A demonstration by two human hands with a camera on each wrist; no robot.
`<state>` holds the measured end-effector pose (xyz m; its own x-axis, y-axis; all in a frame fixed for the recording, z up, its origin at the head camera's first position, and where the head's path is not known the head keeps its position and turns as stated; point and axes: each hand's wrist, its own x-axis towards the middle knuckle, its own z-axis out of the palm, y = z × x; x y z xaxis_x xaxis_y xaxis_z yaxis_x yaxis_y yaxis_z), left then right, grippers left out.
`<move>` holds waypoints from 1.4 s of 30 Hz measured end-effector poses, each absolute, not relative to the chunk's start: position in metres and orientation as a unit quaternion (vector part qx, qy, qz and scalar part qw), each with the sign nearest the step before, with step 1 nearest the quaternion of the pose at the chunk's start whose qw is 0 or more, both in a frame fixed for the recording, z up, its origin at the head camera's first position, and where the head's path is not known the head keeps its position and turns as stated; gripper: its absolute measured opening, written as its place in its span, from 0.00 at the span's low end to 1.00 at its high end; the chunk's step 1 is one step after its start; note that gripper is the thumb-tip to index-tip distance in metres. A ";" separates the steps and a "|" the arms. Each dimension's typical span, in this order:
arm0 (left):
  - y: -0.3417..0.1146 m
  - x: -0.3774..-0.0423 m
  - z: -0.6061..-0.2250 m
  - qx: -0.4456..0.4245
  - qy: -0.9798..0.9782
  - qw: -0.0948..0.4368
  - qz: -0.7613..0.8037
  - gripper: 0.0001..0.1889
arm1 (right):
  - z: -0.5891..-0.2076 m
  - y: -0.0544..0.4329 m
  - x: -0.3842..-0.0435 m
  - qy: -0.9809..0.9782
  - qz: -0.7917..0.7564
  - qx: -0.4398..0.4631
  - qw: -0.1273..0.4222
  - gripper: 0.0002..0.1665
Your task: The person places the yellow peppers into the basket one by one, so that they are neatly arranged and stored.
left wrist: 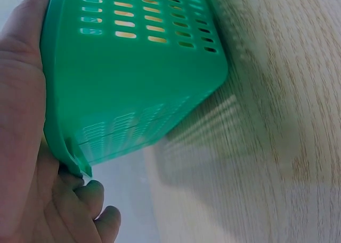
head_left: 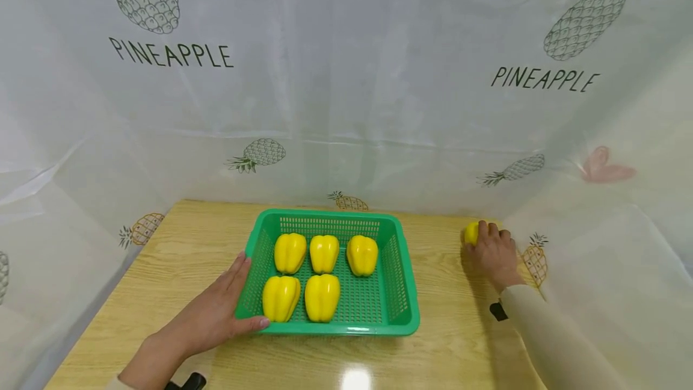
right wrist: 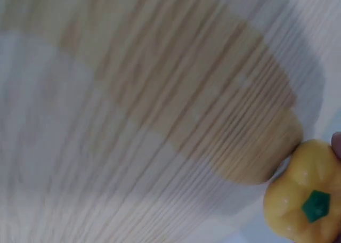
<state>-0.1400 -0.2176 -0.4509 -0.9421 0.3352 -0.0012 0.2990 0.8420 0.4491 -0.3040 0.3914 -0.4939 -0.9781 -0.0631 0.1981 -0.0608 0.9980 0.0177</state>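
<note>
White curtain (head_left: pixel 346 77) printed with pineapples and the word PINEAPPLE hangs behind and to both sides. Wooden bench (head_left: pixel 162 269) below it, light grain, a glare spot near the front edge.

Green basket (head_left: pixel 403 294), slotted plastic, sits mid-bench. Five yellow peppers inside: three in the back row (head_left: pixel 323 253), two in the front row (head_left: pixel 301 297), all toward the basket's left and centre; front right corner bare.

Left hand (head_left: pixel 213 312) against the basket's near left corner, palm on the outer wall, thumb (head_left: pixel 254 322) lying along the front rim, fingers (head_left: pixel 238 266) straight up the left side. Left wrist view shows the rim pressed into the palm; hand flat, not clenched.

Right hand (head_left: pixel 492 251) at the far right of the bench, by the curtain, fingers curled over a sixth yellow pepper (head_left: pixel 471 232), grasping it. Pepper rests on the bench, well apart from the basket. Right wrist view: green stem end (right wrist: pixel 315 205) faces the camera.
</note>
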 end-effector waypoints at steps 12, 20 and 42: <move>-0.219 -0.143 -0.451 0.173 0.959 0.038 0.222 0.66 | -0.484 0.348 -0.273 -0.984 0.033 0.136 0.109 0.46; -0.220 -0.144 -0.450 0.161 0.957 0.059 0.232 0.67 | -0.480 0.339 -0.263 -0.972 -0.023 0.212 0.103 0.47; -0.220 -0.147 -0.452 0.162 0.958 0.067 0.227 0.68 | -0.472 0.346 -0.243 -0.960 -0.025 0.255 0.109 0.55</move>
